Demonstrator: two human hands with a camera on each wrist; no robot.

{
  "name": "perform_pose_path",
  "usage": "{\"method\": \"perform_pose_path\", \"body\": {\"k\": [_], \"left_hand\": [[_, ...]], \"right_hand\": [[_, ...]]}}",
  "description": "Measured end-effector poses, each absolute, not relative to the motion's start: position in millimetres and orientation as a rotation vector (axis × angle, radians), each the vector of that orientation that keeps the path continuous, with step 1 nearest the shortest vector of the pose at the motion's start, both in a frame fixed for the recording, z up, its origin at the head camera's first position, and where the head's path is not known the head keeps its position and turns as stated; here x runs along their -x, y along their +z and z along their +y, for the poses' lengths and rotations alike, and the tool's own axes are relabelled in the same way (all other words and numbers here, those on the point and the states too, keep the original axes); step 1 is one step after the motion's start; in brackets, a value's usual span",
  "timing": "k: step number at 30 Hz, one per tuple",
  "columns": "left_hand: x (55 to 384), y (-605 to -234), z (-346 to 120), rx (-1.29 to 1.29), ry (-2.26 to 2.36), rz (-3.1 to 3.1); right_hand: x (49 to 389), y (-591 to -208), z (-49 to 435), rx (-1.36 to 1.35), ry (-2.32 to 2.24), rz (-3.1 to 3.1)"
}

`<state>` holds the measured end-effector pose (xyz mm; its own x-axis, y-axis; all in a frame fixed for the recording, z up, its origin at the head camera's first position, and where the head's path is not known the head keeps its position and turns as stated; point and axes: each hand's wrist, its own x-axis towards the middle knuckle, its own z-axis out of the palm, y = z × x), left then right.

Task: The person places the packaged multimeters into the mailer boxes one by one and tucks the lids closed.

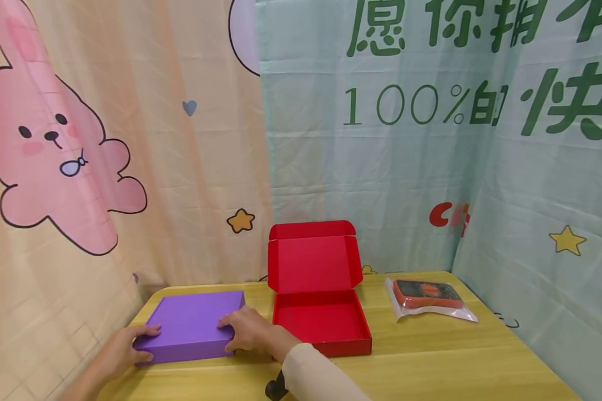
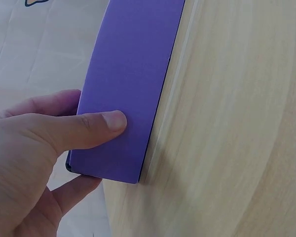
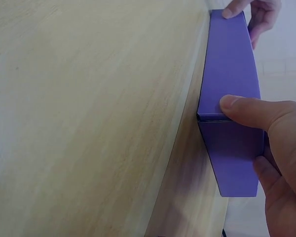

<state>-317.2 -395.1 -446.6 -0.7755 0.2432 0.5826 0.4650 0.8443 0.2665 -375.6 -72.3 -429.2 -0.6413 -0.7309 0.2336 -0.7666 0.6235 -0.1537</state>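
Note:
A closed purple box (image 1: 193, 320) lies flat at the left of the table in the head view. My left hand (image 1: 122, 352) grips its front left corner, the thumb (image 2: 101, 126) flat on the front side in the left wrist view. At the front right corner my right hand (image 1: 251, 329) holds the box too. Its thumb (image 3: 246, 109) lies on the front side near the corner edge in the right wrist view, the other fingers partly hidden behind the box. Beside that hand stands an open red box (image 1: 348, 348), lid raised and nothing inside the visible part.
To the right, a red and black multimeter (image 1: 428, 294) lies in a clear plastic bag. A small black object (image 1: 277, 388) shows beside the right sleeve (image 1: 318, 373). Printed curtains (image 1: 205, 167) hang behind the wooden table (image 1: 431, 356) and along its sides.

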Motion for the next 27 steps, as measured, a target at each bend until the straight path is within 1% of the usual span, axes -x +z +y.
{"method": "perform_pose_path", "body": {"k": [9,16,22,27], "left_hand": [[317,-440,-392,0.455,-0.579,-2.582],[316,-423,-386,0.499,-0.625,-2.658],[318,-408,-366,0.552,-0.757,-2.615],[315,-394,-347,0.566,-0.837,-2.584]], "right_hand": [[375,-428,-64,-1.357,0.382,-2.711],[375,-415,-61,-1.352,0.486,-2.743],[378,-407,-53,-1.348,0.448,-2.69],[382,-400,-37,-1.309,0.533,-2.711]]}}
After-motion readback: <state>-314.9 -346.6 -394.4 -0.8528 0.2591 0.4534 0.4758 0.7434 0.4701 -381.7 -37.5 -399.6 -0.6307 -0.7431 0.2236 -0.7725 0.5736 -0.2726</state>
